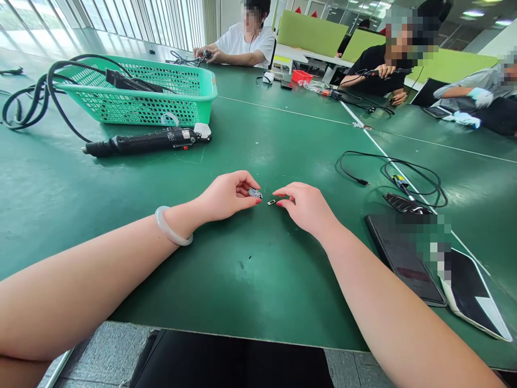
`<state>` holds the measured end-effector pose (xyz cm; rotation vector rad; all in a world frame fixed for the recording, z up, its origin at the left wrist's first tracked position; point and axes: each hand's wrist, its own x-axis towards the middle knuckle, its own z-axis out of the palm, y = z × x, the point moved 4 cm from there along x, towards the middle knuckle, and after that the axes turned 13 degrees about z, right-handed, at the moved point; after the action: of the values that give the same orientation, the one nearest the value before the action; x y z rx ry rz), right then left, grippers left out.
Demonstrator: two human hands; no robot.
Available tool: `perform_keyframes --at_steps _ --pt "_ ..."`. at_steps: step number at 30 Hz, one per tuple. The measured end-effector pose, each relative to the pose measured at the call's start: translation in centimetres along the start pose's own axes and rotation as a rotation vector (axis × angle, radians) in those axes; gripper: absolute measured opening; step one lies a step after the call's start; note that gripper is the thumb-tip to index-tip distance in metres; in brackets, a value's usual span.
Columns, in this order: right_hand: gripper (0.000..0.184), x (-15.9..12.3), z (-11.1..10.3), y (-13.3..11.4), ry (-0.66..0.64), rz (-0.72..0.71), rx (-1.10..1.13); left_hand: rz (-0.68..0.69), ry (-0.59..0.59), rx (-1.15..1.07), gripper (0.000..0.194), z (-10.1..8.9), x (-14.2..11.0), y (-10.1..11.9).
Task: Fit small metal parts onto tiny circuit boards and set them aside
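Observation:
My left hand (226, 196) is closed, with thumb and fingers pinching a small silvery metal part (254, 193). A white bangle (166, 226) circles that wrist. Facing it across a narrow gap is my right hand (305, 205), its thumb and index finger spread apart. Just off those fingertips is a tiny rectangular piece (271, 202) with a pale, gold-toned rim and a dark middle. Whether the thumb touches this piece, I cannot tell. Both hands are low over the green tabletop (283, 291).
A black electric screwdriver (145, 141) lies before a green perforated basket (141, 110) with cables. On the right are a coiled black cable (420, 171), a black phone-like slab (398, 258) and a white-edged flat device (472, 285). Several people sit across the table.

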<state>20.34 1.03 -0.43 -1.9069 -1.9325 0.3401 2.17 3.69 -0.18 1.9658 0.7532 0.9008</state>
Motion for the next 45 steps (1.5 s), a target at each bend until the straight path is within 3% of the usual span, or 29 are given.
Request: perform_keyframes --at_steps 3,9,15,21,28,45 --pt "0.013 0.3 0.4 0.0 -0.03 0.017 0.004 0.013 -0.004 0.032 0.025 -0.1 0.0 0.1" --pt "0.018 0.6 0.9 -0.2 -0.008 0.01 0.002 0.027 0.004 0.054 0.025 -0.1 0.1 -0.1" --pt "0.015 -0.9 -1.0 -1.8 0.226 -0.001 0.263 0.068 0.012 0.072 0.026 -0.1 0.1 0.1" --pt "0.014 -2.2 -1.2 -4.6 0.293 -0.098 0.387 0.178 0.053 0.09 0.024 -0.1 0.0 1.0" --pt "0.014 -2.5 -1.2 -4.8 0.345 -0.143 0.349 0.229 0.068 0.056 0.023 0.0 0.0 1.0" --pt "0.016 -2.7 -1.3 -5.1 0.376 -0.225 0.165 0.182 0.012 -0.006 0.023 0.3 0.0 0.9"
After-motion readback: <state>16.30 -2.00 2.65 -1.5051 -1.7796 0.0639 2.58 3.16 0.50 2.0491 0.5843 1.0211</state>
